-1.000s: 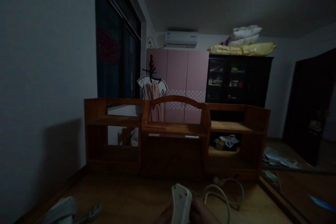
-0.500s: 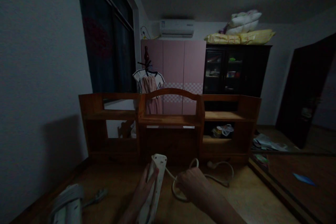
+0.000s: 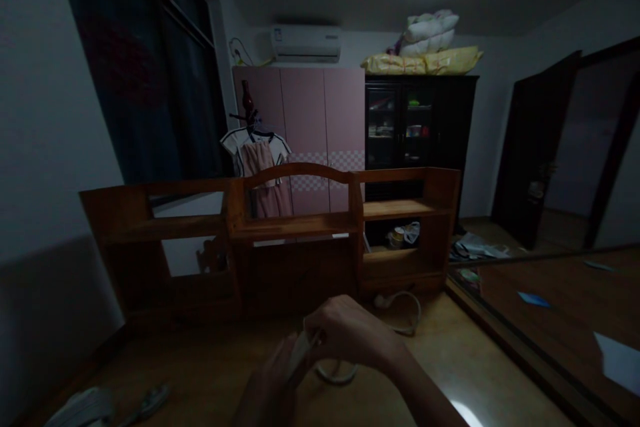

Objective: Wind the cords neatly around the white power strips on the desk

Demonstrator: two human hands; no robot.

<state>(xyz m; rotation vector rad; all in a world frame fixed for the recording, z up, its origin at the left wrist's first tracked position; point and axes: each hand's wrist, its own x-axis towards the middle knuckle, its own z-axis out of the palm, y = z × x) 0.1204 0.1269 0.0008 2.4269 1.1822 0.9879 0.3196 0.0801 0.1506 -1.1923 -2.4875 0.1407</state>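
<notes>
A wooden shelf unit point(image 3: 295, 227) stands behind the power strip point(image 3: 299, 353) and its cable point(image 3: 336, 377).

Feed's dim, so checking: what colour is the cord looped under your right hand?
White; the head view shows the cord looping below the right hand.

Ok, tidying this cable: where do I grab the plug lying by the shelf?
Pinch the plug body from above, across its sides: it lies flat on the desk, the shelf unit close behind it, its cable curving off to the right.
</notes>
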